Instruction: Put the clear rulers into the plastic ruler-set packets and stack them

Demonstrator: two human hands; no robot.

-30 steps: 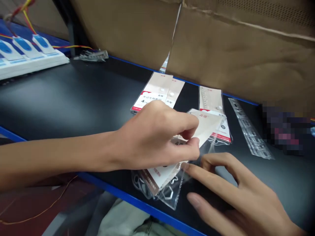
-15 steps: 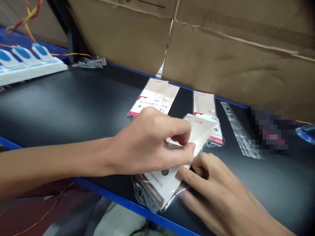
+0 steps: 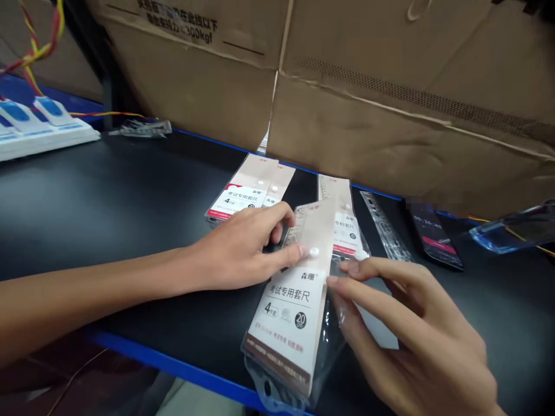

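A clear pouch with a ruler set (image 3: 288, 312) lies slanted at the table's front edge, its card beige above and white below with Chinese print and "20 cm". My left hand (image 3: 251, 245) has its thumb on the pouch's front beside a white snap button (image 3: 314, 252), its fingers curled at the left edge. At the right edge my right hand (image 3: 416, 329) pinches the clear plastic between thumb and fingertips. Behind lie two overlapping ruler set packs (image 3: 247, 185) to the left and another pack (image 3: 340, 199) just behind the held pouch.
To the right lie a clear ruler strip (image 3: 384, 225), a phone (image 3: 436, 234) and a clear blue-tinted object (image 3: 498, 231). A power strip (image 3: 47, 136) with plugs and clear plastic pieces (image 3: 143, 128) are at the back left. Cardboard (image 3: 368, 133) walls the black table's (image 3: 108, 202) far side.
The pouch's upper part, bent up and blurred before, now lies flatter with its print showing. My left hand has moved off its middle toward the left edge; my right fingers are spread more.
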